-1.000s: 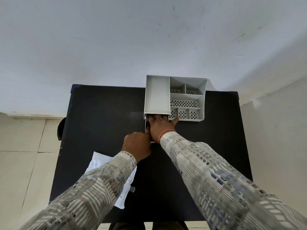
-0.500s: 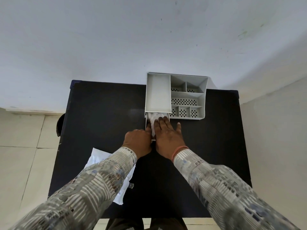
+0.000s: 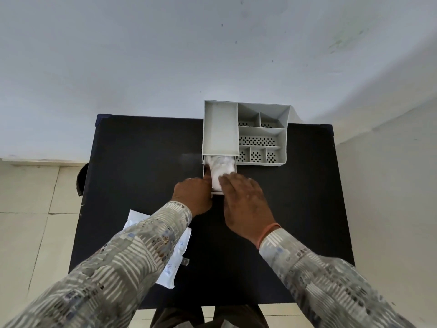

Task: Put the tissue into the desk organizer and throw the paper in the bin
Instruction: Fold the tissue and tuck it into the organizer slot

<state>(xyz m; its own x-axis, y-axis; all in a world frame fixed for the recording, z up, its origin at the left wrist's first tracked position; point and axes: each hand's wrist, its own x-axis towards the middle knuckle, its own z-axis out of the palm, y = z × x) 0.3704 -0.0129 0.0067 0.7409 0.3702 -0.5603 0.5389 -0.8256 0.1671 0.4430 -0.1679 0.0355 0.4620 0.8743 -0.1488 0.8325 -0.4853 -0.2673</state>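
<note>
1. The desk organizer (image 3: 246, 132) is grey moulded plastic, boxy, standing at the table's 12 o'clock edge. Its long smooth tray fills the left side; the right side is split into small square and oblong compartments with perforated floors.
2. A drawer (image 3: 216, 192) is pulled out from under the long tray toward 6 o'clock. The tissue (image 3: 221, 170), white, soft and crumpled, lies inside it.
3. The table (image 3: 142, 162) is a flat, matte black rectangle.
4. The left hand (image 3: 192, 196) is curled into a loose fist at the drawer's left front corner, one finger reaching along the drawer's left wall; whether it grips the drawer cannot be told.
5. The right hand (image 3: 246, 207) is spread flat, fingers extended, its fingertips resting on the tissue's near end, clasping nothing.
6. The paper (image 3: 173, 263), a thin white creased sheet with faint print, lies at the table's 7 o'clock, partly under the left sleeve (image 3: 113, 268).
</note>
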